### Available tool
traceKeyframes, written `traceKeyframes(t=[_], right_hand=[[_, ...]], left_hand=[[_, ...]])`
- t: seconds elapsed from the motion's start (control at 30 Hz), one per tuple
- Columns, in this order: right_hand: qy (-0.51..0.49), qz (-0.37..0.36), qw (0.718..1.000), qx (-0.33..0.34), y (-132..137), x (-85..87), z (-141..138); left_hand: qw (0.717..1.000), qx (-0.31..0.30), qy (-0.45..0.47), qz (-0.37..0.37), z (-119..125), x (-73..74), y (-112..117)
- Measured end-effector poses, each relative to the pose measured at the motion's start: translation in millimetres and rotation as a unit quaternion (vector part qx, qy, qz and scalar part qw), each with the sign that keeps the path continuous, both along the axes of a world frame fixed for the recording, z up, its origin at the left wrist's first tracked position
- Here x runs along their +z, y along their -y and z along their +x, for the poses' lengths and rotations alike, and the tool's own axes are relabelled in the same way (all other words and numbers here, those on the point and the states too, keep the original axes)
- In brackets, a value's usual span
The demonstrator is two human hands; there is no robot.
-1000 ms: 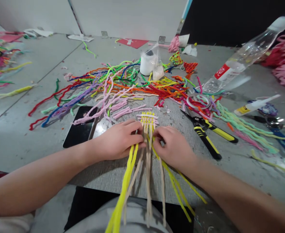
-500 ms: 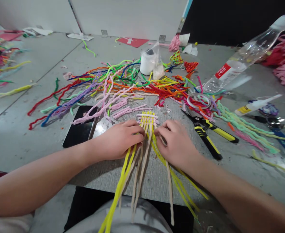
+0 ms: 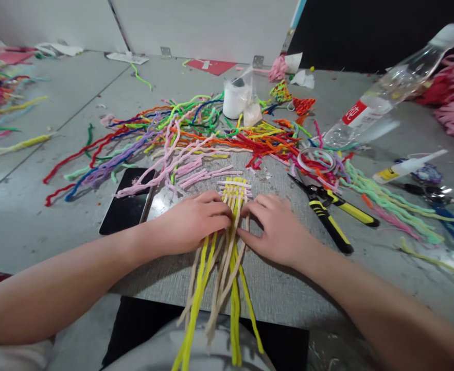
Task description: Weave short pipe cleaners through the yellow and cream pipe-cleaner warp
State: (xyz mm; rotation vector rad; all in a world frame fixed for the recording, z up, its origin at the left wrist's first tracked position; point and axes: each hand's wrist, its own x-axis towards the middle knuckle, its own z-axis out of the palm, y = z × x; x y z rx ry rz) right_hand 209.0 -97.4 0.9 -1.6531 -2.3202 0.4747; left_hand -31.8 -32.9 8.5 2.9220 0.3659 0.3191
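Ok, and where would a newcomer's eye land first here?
Probably on the sprawling heap of multicoloured fuzzy strands across the middle of the grey table, beyond the left hand and right hand. Next, the small yellow-and-pale-pink woven patch just past the fingers, with long yellow and beige strands trailing toward the person. Then the clear plastic bottle, slanting at right.

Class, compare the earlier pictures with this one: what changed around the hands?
The yellow cords by the right hand swung left, from fanning out under it to hanging near the middle; a beige cord swung left too. Whether any cord was released is unclear. The left hand, woven piece, pliers and phone stayed put.
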Motion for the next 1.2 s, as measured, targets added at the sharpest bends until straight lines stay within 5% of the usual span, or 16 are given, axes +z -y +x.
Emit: traceKeyframes(t=[0.37,0.7,0.97,1.2], right_hand=[[-0.097,0.035,0.995,-0.008,0.3,-13.3,1.5],[-0.071,0.036,0.996,-0.040,0.2,-12.5,-1.4],[0.095,-0.002,0.991,-0.096,12.0,9.0,-8.5],[0.191,-0.087,0.977,-0.039,21.2,28.5,-11.6]], left_hand=[[0.999,-0.029,-0.019,-0.031,0.7,4.1,0.9],[1.000,-0.010,-0.021,-0.009,1.0,2.5,0.9],[0.999,0.011,-0.032,-0.002,0.8,4.1,1.2],[0.999,0.022,-0.039,-0.011,1.5,4.2,0.6]])
